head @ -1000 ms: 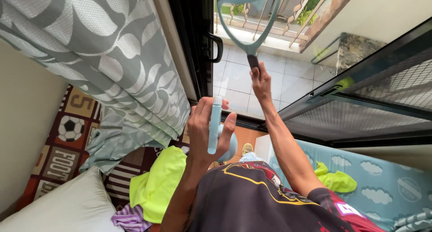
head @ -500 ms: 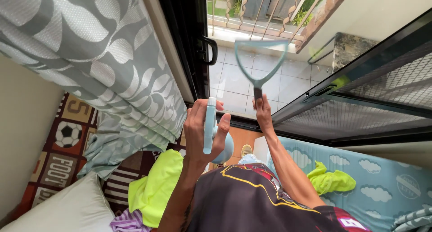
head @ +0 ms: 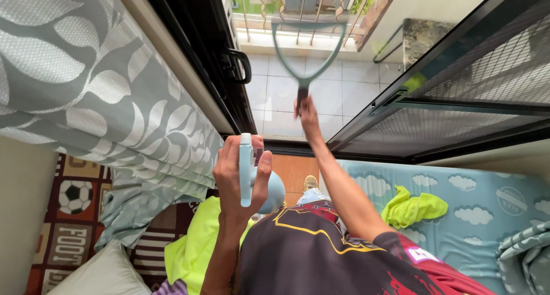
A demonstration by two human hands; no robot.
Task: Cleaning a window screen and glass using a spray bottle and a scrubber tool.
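Note:
My left hand (head: 238, 177) is wrapped around a pale blue spray bottle (head: 246, 169), held upright in front of my chest. My right hand (head: 306, 111) reaches out through the doorway and grips the dark handle of a pale green loop-shaped cleaning tool (head: 309, 48). The tool's open frame hangs over the white balcony tiles (head: 275, 100), below the railing. My dark printed shirt (head: 321, 255) fills the bottom of the view.
A grey leaf-patterned curtain (head: 91, 100) hangs at the left beside the black door frame and its handle (head: 240, 66). A black mesh screen door (head: 458, 100) stands at the right. A blue cloud-print mattress (head: 492, 220) carries a yellow-green cloth (head: 412, 206). A lime cloth (head: 192, 252) and a pillow (head: 97, 275) lie at the lower left.
My right hand and the green tool have shifted left across the doorway. The fingers of my left hand, spread a second ago, have closed around the bottle.

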